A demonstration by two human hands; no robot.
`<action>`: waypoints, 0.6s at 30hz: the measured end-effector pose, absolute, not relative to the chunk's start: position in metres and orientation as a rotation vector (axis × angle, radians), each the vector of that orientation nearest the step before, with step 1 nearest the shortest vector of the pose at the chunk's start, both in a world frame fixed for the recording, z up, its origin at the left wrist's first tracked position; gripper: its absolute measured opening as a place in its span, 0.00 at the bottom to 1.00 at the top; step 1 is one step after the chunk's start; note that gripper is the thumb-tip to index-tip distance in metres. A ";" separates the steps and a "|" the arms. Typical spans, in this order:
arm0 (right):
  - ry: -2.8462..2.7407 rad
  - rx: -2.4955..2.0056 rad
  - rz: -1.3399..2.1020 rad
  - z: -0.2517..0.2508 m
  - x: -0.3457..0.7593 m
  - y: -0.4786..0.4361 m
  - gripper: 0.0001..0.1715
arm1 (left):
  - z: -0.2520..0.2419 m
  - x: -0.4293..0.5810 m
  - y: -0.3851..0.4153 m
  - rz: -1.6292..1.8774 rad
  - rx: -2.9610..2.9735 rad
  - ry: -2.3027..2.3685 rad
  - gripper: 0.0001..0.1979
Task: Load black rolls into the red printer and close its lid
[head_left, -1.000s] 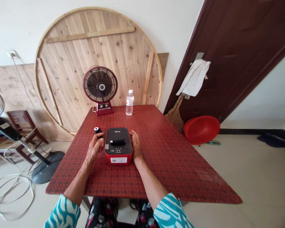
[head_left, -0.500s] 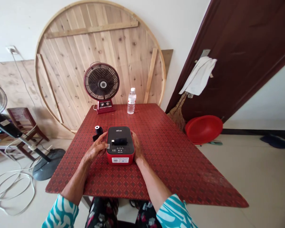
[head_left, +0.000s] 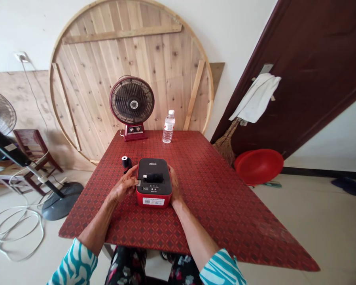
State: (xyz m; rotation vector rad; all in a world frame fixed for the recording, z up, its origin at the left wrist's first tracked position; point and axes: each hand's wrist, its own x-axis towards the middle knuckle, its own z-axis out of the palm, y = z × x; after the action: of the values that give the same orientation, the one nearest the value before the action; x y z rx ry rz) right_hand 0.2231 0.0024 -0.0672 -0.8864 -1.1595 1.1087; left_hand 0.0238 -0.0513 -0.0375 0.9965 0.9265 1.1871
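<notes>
A box (head_left: 154,200) with a black top and red sides rests on the red patterned table (head_left: 213,206). A printed white label is on its near side, and a picture of a black device is on its lid. My left hand (head_left: 125,187) grips the box's left side, fingers at the front-left part of the lid. Along the right side lies my right hand (head_left: 175,184), its fingers partly hidden behind the box. Just behind my left hand stands a small black cylindrical object (head_left: 126,161) with a white top; its lower part is partly hidden.
At the table's far edge are a dark red fan (head_left: 132,103) and a water bottle (head_left: 169,127). A round wooden panel (head_left: 154,63) leans on the wall. A standing fan (head_left: 62,201) is at left; a red basin (head_left: 259,166) and broom (head_left: 225,146) are at right.
The view has shifted slightly, so the scene appears a little further right. Both hands remain on the box, with little change in their grip.
</notes>
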 end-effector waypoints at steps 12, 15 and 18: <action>-1.187 -0.755 1.095 -0.066 0.220 0.000 0.31 | -0.035 0.030 -0.052 1.228 1.008 0.947 0.44; -1.183 -0.768 1.107 -0.066 0.221 0.000 0.32 | -0.036 0.032 -0.051 1.242 0.999 0.953 0.47; -1.177 -0.815 1.074 -0.067 0.222 0.002 0.33 | -0.037 0.031 -0.051 1.250 1.004 0.963 0.47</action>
State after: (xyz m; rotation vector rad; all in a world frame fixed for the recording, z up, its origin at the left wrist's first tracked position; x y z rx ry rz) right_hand 0.2223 0.0016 -0.0673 -0.8151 -1.1775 1.0742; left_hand 0.0313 -0.0512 -0.0370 1.0045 0.9633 1.2503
